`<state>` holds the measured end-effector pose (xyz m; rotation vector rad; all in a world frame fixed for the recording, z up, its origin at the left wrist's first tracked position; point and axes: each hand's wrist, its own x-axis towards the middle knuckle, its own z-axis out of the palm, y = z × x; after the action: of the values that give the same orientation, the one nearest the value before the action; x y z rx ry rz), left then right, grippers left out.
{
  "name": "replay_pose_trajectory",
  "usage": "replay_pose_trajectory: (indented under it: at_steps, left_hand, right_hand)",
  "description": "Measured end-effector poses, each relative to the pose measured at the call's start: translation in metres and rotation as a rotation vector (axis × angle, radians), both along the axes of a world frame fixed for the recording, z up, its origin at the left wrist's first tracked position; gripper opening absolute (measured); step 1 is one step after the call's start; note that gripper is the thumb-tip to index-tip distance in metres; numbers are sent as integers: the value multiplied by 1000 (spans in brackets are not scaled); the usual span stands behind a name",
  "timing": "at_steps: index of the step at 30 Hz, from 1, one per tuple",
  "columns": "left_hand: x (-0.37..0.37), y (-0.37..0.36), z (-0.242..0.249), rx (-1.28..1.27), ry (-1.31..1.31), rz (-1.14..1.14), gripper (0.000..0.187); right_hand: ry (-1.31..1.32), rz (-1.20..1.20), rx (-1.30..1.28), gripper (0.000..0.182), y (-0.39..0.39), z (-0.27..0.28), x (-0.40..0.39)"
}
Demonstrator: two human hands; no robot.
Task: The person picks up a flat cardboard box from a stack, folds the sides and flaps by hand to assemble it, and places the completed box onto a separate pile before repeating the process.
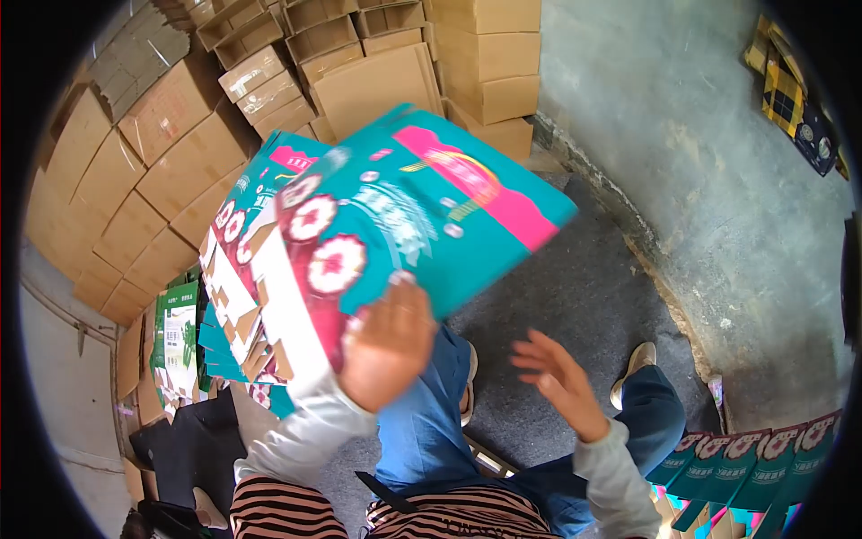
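A flat teal printed carton [377, 216], with a pink band and white-and-maroon round pictures, hangs tilted in front of me and looks blurred. My left hand [391, 346] is at its near edge and holds it, fingers lying across the printed face; the thumb is partly hidden. My right hand [561, 377] is apart from the carton, over the dark floor, fingers spread with nothing in them. Behind the held carton, to the left, stand more flat cartons of the same print [247, 225], partly covered by it.
Brown cardboard boxes [166, 180] are stacked high at the left and back. A grey wall [646, 117] runs along the right. A row of folded teal cartons [741, 463] lies at lower right. A green printed carton [180, 337] stands at left.
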<state>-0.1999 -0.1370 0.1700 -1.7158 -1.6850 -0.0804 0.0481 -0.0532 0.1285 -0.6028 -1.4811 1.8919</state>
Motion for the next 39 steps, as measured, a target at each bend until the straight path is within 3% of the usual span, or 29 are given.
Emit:
replay_pose_trajectory:
  at_steps: [2,5,8,9,10,11,12,13,14,16,18,20,24,28,30,39]
  left_hand:
    - [43,-2,-2,-85,40,-122,47]
    - [70,-1,-18,-170,-125,-301,46]
    - [70,-7,-14,-238,-524,-479,41]
    - [58,-12,-5,-61,-502,-486,46]
    - [36,-14,-10,-42,-600,-419,45]
    - [26,-30,-24,166,-283,44,42]
    - [4,-25,15,246,-563,-87,44]
    - [-16,-20,8,449,-593,37,52]
    - [-37,-18,-8,501,-789,69,52]
    - [-53,-15,-23,314,-1740,56,53]
    - [-49,-4,-39,55,-2143,26,53]
    - [-45,15,-56,-53,-2016,-120,44]
    - [-32,37,-48,-100,-2318,-236,37]
    - [-48,44,-71,-186,-2366,-162,37]
    - [-45,46,-66,-187,-2510,-181,36]
    - [-57,42,-93,-135,-2483,-277,39]
  right_hand:
    - [223,73,-280,51,6,-5,-31]
    - [322,-226,-573,46,4,-24,-57]
    - [437,-234,-587,44,7,-66,-35]
    - [440,-246,-572,46,8,-76,-24]
    - [433,-256,-597,46,10,-88,-10]
    - [426,-268,-621,47,11,-101,6]
    - [421,-280,-642,47,10,-110,19]
    - [433,-282,-645,48,10,-116,30]
    - [444,-284,-651,48,5,-121,39]
    - [454,-288,-678,50,-6,-132,49]
    - [453,-311,-715,51,-18,-143,60]
    - [441,-295,-749,53,-31,-162,70]
    - [481,-320,-746,56,-50,-160,80]
    - [513,-343,-719,55,-53,-167,86]
    - [530,-323,-727,54,-51,-170,88]
    - [602,-305,-761,46,-45,-174,87]
